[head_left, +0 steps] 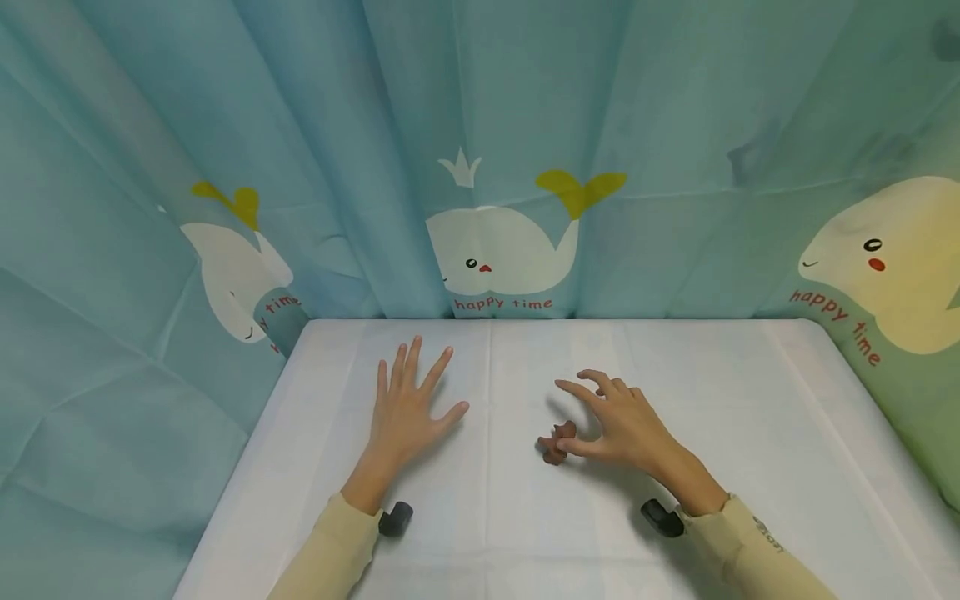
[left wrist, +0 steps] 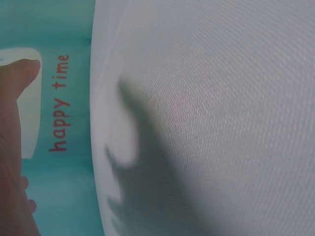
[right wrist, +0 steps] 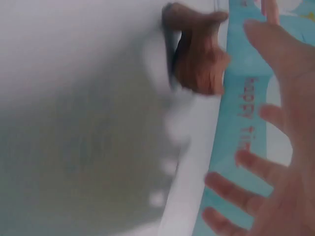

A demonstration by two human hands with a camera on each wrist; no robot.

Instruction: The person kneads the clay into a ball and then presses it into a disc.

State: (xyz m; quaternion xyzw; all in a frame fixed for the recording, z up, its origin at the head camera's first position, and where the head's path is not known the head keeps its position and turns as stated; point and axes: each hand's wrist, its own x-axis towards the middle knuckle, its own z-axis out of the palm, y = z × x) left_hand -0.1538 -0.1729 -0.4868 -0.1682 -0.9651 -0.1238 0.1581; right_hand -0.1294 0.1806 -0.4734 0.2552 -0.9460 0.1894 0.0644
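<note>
A small reddish-brown, knobbly piece with stubby projections lies on the white-covered table; its exact kind is unclear. In the right wrist view the same brown piece appears at the top. Just to its right is my right hand, fingers bent and spread wide. Its thumb overlaps the piece in the head view, but a gap shows between them in the right wrist view. My left hand hovers over the table at left, fingers spread and holding nothing. Only part of that left hand shows in the left wrist view, with its shadow below.
The table has a pale cloth with faint creases. Behind it and along both sides hangs a blue-green curtain printed with whales and "happy time". A dark wrist device sits at the left cuff, another wrist device at the right.
</note>
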